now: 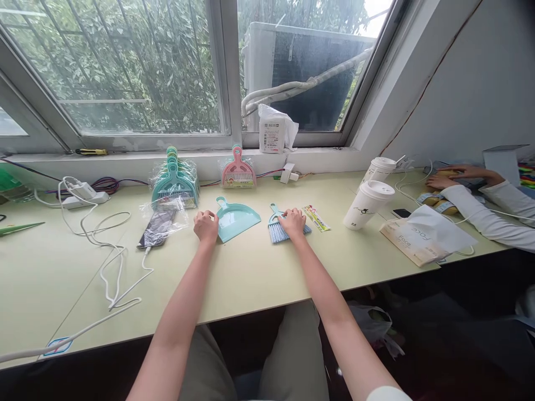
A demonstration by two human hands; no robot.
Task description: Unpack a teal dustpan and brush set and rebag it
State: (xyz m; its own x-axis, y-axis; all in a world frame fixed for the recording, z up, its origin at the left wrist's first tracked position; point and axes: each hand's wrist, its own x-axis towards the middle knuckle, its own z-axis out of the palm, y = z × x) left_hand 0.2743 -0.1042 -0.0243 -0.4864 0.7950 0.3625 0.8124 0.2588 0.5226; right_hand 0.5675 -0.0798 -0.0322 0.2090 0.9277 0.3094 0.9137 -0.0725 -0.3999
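Observation:
A mint-green dustpan [237, 221] lies on the table in front of me, its looped handle toward the window. My left hand [206, 225] is closed at its left edge, fingers curled against the rim. To the right lies a small hand brush [279, 233] with blue bristles and a mint handle. My right hand [293, 221] covers the brush's middle, the fingers pinching its back. Right beside this hand is a colourful printed card [316, 218], lying flat. Both tools rest on the tabletop.
Behind stand bagged green dustpan sets [174, 186] and a pink set [238, 171]. A phone [156, 228] and white cables [112, 267] lie left. White cups [368, 206] and a tissue pack [412, 236] are right. Another person's hands [449, 177] rest at far right.

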